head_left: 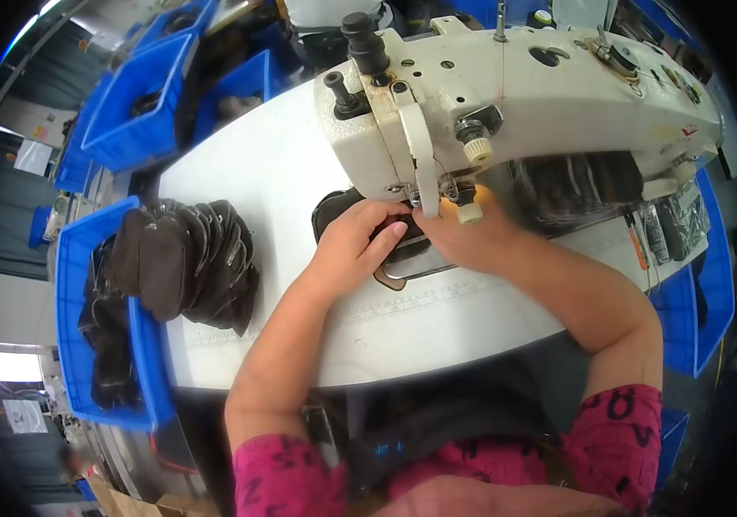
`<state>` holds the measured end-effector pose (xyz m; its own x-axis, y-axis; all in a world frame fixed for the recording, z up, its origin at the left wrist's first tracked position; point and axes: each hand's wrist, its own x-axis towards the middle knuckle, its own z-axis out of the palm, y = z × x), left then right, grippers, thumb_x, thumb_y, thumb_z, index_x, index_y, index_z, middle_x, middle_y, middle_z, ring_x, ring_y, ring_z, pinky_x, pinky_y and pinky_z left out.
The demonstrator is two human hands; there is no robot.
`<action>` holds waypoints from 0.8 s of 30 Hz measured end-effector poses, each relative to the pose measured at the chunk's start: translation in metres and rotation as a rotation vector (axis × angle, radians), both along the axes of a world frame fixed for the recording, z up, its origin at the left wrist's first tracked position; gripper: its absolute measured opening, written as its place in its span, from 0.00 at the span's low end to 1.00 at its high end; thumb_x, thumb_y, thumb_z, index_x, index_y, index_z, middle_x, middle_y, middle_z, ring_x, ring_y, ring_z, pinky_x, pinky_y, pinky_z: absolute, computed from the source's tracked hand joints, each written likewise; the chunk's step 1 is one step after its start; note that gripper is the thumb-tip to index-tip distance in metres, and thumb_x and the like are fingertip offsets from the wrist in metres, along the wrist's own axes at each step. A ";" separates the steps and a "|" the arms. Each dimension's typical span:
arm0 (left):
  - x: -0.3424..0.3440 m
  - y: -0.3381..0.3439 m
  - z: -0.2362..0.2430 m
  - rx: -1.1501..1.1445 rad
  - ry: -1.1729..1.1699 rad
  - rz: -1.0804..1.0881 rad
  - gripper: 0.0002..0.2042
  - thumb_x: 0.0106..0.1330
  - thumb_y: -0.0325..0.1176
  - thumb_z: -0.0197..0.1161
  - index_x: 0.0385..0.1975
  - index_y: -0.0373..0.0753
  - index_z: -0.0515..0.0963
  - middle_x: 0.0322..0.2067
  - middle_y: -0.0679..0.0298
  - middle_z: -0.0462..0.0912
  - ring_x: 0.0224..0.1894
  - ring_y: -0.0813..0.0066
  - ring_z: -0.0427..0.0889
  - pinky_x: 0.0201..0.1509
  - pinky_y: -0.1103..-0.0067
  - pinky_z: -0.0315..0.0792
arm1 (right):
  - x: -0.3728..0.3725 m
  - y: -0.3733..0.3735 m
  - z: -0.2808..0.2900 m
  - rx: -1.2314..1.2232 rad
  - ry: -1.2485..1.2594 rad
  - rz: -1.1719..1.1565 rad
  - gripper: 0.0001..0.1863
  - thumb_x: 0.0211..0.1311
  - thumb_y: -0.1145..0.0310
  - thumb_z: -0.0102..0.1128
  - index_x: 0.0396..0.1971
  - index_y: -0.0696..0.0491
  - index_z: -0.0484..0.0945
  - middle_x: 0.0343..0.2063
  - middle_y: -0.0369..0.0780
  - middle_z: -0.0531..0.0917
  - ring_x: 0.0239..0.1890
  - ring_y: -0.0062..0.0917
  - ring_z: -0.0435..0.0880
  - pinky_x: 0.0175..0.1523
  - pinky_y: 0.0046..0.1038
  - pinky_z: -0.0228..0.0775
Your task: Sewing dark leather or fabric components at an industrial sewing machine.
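Dark fabric piece [329, 209] lies under the sewing machine's head [366, 146], on the white table [437, 332]. My left hand [351, 246] rests thumb and fingers on it; pinching or only pressing, can't tell. Right hand [476, 234] close by, fingertips partly hidden, grip unclear. Best practice, I judge: light, even guidance, fabric flat, fingertips clear of the needle. Stacked dark pieces [180, 263] sit left.

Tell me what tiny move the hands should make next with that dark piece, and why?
Perhaps ease the dark piece along slowly: the left hand rests on it and the right hand is close by, both near the sewing machine's head, so a small, careful nudge seems safest.
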<state>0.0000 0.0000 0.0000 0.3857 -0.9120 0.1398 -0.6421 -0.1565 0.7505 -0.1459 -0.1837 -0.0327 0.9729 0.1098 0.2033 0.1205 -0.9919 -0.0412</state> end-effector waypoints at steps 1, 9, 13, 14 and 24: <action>0.001 0.000 0.002 0.016 0.010 -0.022 0.13 0.71 0.37 0.67 0.51 0.39 0.83 0.48 0.55 0.84 0.50 0.54 0.83 0.58 0.65 0.76 | -0.001 0.001 0.001 0.099 -0.081 0.009 0.29 0.56 0.75 0.63 0.61 0.49 0.77 0.46 0.40 0.86 0.44 0.38 0.87 0.45 0.39 0.80; 0.009 -0.002 -0.007 -0.026 -0.171 -0.078 0.10 0.68 0.32 0.69 0.48 0.42 0.85 0.47 0.56 0.85 0.50 0.55 0.82 0.58 0.66 0.76 | -0.019 0.006 0.019 -0.098 -0.132 0.125 0.16 0.57 0.74 0.61 0.46 0.58 0.83 0.25 0.39 0.83 0.27 0.32 0.86 0.31 0.36 0.76; 0.011 -0.003 -0.005 0.001 -0.104 -0.111 0.10 0.67 0.30 0.69 0.48 0.42 0.85 0.45 0.60 0.87 0.50 0.55 0.82 0.57 0.65 0.76 | -0.029 0.021 0.018 -0.022 -0.121 0.168 0.19 0.59 0.71 0.62 0.51 0.62 0.82 0.21 0.37 0.81 0.24 0.29 0.84 0.27 0.34 0.72; 0.010 -0.004 -0.001 0.043 -0.084 -0.119 0.10 0.67 0.29 0.68 0.47 0.42 0.85 0.44 0.60 0.87 0.48 0.54 0.83 0.55 0.65 0.77 | -0.030 0.022 0.017 -0.047 -0.085 0.157 0.20 0.61 0.71 0.62 0.52 0.62 0.82 0.22 0.37 0.82 0.24 0.29 0.85 0.26 0.33 0.72; 0.001 -0.004 0.010 0.120 -0.302 -0.166 0.13 0.63 0.25 0.70 0.48 0.44 0.88 0.46 0.61 0.86 0.48 0.58 0.84 0.52 0.66 0.78 | -0.033 0.026 0.024 0.014 0.020 0.184 0.22 0.60 0.73 0.62 0.53 0.66 0.81 0.21 0.38 0.82 0.23 0.31 0.84 0.26 0.35 0.72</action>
<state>0.0007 -0.0036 0.0097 0.1885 -0.9756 0.1127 -0.8561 -0.1070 0.5056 -0.1791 -0.1573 -0.0083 0.9405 0.2838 0.1868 0.2991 -0.9524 -0.0593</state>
